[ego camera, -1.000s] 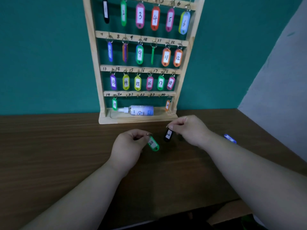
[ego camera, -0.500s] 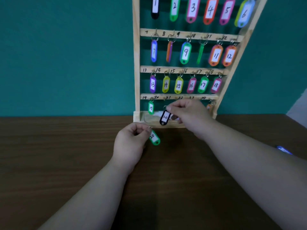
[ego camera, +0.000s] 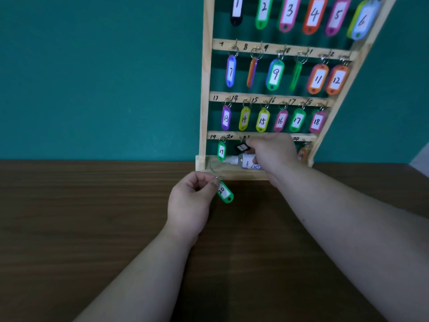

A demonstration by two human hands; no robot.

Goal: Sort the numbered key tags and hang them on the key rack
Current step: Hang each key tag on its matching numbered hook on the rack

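The rack [ego camera: 205,89] stands at the 1 o'clock side of the view, its base on the table [ego camera: 92,228]. Its top three rows are filled with tags 1 to 18. The bottom row holds only tag 19 [ego camera: 221,151] at its 9 o'clock end and an orange tag 24 [ego camera: 301,154] at its 3 o'clock end. The step in hand looks like filling that last row. The right hand [ego camera: 271,152] is up at the bottom rail, fingers curled and pinching a black tag [ego camera: 242,147], which lies tilted just under the hooks marked 20 and 21. Its number cannot be read, and its ring and the hook are hidden by the fingers, so whether it is hooked yet cannot be told. A bottle [ego camera: 241,160] lies on the rack's base at 6 o'clock of the black tag, close under the right hand. The left hand [ego camera: 190,201] waits over the table just in front of the base, thumb and forefinger pinching the ring of a green tag [ego camera: 224,193] marked 20, which dangles at 4 o'clock from the fingertips. The next move probably calls for settling the black tag's ring on its hook and letting go. Then the green tag must go up toward 12 o'clock, to the hook marked 20 beside tag 19, with its ring turned open-side to the hook and clear of the bottle.
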